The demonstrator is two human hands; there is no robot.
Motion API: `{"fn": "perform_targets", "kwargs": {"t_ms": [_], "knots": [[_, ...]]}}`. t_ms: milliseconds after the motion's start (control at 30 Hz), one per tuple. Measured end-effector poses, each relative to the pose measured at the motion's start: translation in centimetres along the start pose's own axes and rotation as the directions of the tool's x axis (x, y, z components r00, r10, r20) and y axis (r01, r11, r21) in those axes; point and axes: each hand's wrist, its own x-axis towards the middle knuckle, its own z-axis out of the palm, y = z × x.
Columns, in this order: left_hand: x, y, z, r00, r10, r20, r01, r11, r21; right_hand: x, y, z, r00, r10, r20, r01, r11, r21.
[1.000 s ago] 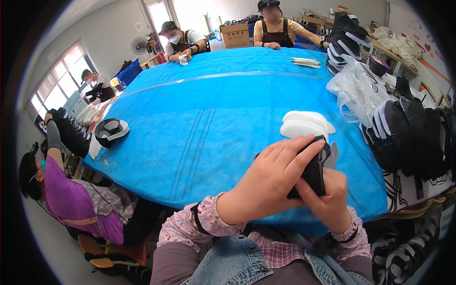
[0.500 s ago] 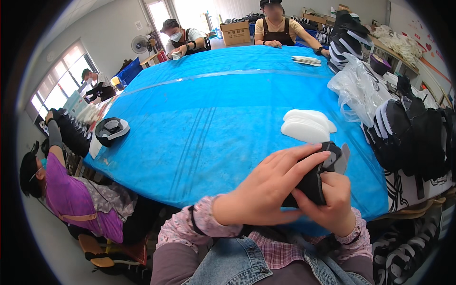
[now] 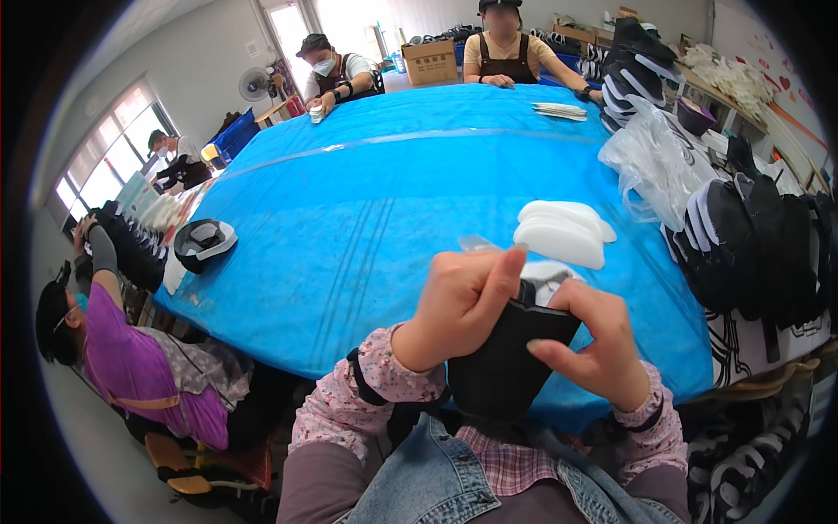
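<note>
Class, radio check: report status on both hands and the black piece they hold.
Left hand and right hand both grip the black fabric piece. Held above the blue table edge. White foam pads just beyond, untouched.

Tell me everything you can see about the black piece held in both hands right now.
The black piece looks like soft matte fabric or foam, wide at the top and tapering to a rounded lower end near the person's chest. It is held upright just off the near edge of the blue table. The left hand pinches its upper left edge; the right hand grips its right side. Something white shows at its top; what it is cannot be told.
</note>
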Motion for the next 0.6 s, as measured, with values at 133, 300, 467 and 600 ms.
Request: {"fn": "perform_targets", "kwargs": {"t_ms": [133,300,467,600], "knots": [[-0.1,0.6,1.6,0.998,0.005,0.057,0.007,0.978,-0.210,0.3,0.9,-0.2,0.991,-0.130,0.014,0.130,0.991,0.034],[0.3,0.1,1.9,0.992,0.110,0.063,-0.087,0.952,-0.294,0.9,1.5,-1.4,0.964,-0.266,0.027,0.267,0.963,-0.036],[2.2,-0.7,2.3,0.955,0.255,0.151,-0.233,0.961,-0.150,2.3,3.5,-3.1,0.923,-0.384,-0.002,0.383,0.922,-0.052],[4.2,-0.9,2.9,0.947,0.286,0.146,-0.261,0.951,-0.166,3.8,4.1,-5.5,0.882,-0.470,0.023,0.470,0.876,-0.105]]}}
